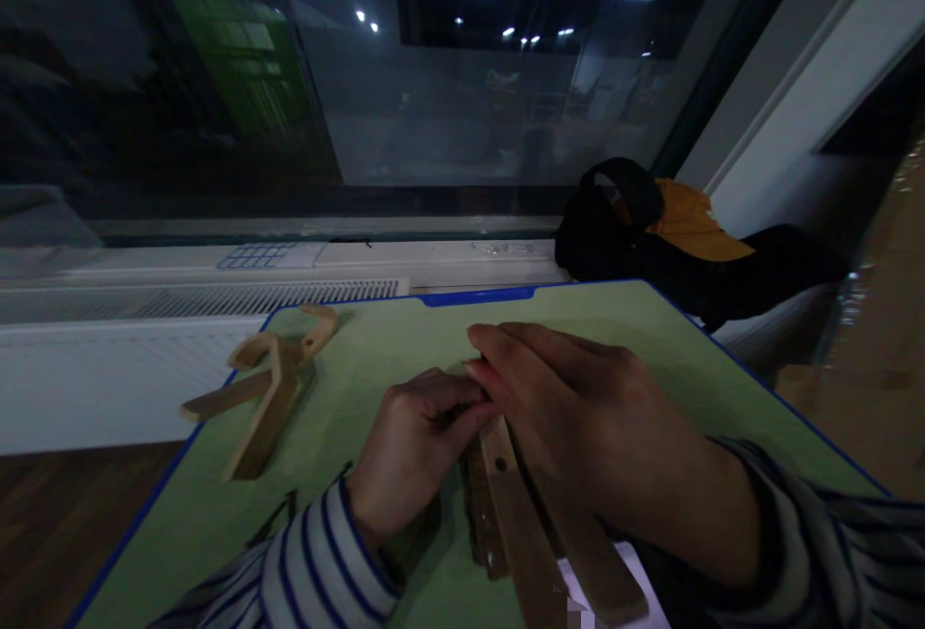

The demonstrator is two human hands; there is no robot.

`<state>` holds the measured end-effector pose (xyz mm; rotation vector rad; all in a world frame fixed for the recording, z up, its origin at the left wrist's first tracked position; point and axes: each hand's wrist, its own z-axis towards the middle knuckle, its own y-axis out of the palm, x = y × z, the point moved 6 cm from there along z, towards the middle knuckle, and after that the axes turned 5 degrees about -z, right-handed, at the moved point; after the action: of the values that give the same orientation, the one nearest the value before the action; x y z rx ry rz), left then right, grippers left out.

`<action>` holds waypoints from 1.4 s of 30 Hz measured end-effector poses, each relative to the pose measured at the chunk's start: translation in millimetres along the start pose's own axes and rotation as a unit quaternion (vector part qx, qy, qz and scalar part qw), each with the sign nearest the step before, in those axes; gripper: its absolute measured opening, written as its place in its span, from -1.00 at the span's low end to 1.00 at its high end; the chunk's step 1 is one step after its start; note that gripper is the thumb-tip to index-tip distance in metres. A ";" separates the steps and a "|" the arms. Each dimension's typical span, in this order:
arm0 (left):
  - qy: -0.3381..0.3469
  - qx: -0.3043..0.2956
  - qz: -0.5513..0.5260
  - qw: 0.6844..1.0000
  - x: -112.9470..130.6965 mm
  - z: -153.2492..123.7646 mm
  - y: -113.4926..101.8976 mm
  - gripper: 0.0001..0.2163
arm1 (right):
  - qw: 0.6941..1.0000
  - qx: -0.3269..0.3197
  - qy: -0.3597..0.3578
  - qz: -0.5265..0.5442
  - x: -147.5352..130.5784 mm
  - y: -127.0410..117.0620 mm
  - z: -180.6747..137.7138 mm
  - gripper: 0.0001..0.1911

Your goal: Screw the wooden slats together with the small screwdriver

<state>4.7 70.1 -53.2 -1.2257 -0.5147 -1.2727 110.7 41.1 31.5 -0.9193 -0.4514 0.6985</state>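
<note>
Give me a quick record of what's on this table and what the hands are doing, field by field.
Surface: green table with a blue edge, set by a window
Left hand: fingers curled, pinching the top end of the wooden strips
Right hand: laid flat over the same strips, fingertips meeting the left hand
Wooden strips: several long flat pieces bundled together, running toward the person
Other wooden pieces: curved, crossed shapes lying untouched at the table's left
Behind the table: black bag with an orange cap on it
Sleeves: striped

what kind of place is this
Probably an office or classroom at night: a green table stands by a dark window reflecting ceiling lights, above a white radiator, with wooden strips under both hands.
</note>
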 end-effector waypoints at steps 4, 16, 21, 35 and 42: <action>-0.013 -0.002 -0.002 1.000 -3.1 0.9 2.9 -0.85 | 0.999 -0.030 0.023 -0.010 8.4 2.1 6.5 -0.70; -0.015 0.004 0.000 1.000 -7.7 0.2 2.9 -0.90 | 0.993 -0.080 0.016 0.088 22.1 -2.4 7.1 -0.67; -0.018 -0.016 -0.011 1.000 -7.7 1.2 3.1 -0.87 | 0.996 -0.068 0.029 0.048 18.0 3.4 1.6 -0.65; 0.001 0.008 -0.025 1.000 -9.6 -0.2 3.4 -0.86 | 0.997 -0.060 0.014 0.042 11.1 4.1 -0.1 -0.63; 0.030 0.025 -0.010 0.999 -13.7 -2.9 5.0 -0.89 | 0.994 0.006 0.098 0.043 29.5 -28.3 -3.3 -0.66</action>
<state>4.2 72.5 -67.9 -1.1405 -0.5143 -1.3023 143.3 48.6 55.4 -0.9891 -0.2340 0.6818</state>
